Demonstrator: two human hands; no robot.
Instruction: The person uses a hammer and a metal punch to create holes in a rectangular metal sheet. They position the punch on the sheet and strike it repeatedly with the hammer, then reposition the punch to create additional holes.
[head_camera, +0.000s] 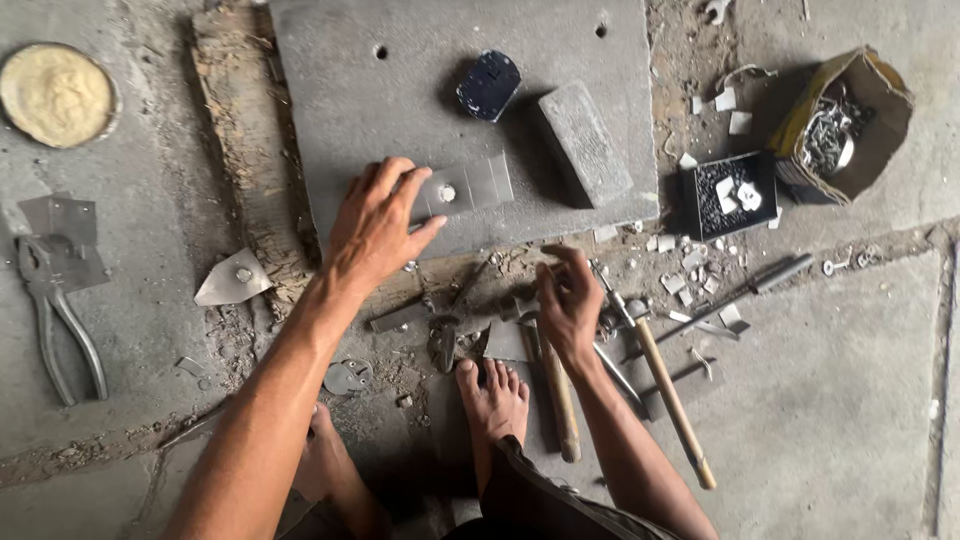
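A large grey slab (400, 110) fills the upper middle of the frame, lying flat on the concrete floor (850, 400), with a worn wooden plank (240, 150) along its left edge. On the slab, toward the upper right, rest a grey rectangular block (585, 140) and, just left of it, a small dark rounded piece (488, 85).

At the upper right of the frame a torn cardboard box (880, 100) holds a heap of small metal parts, and just left of it sits a black tray (700, 205) with a few pale bits inside. At the upper left lies a round dish (57, 95) of yellowish powder. Pliers (55, 310) lie at the left edge, well apart from the hands.

The left hand (375, 225) rests at the centre of the frame with its fingers spread, its grip released, pressing down on the left end of a flat metal strip (470, 185) that lies near the slab's lower edge; a rivet-like stud shows at the strip's middle.

The right hand (565, 300), lower centre, has its fingers curled together over scattered small metal pieces; its grip looks pinched, but what it holds I cannot tell. Beside it, two wooden-handled hammers (670, 390) lie slanting toward the lower right. A bare foot (492, 400) is planted just below the right hand.
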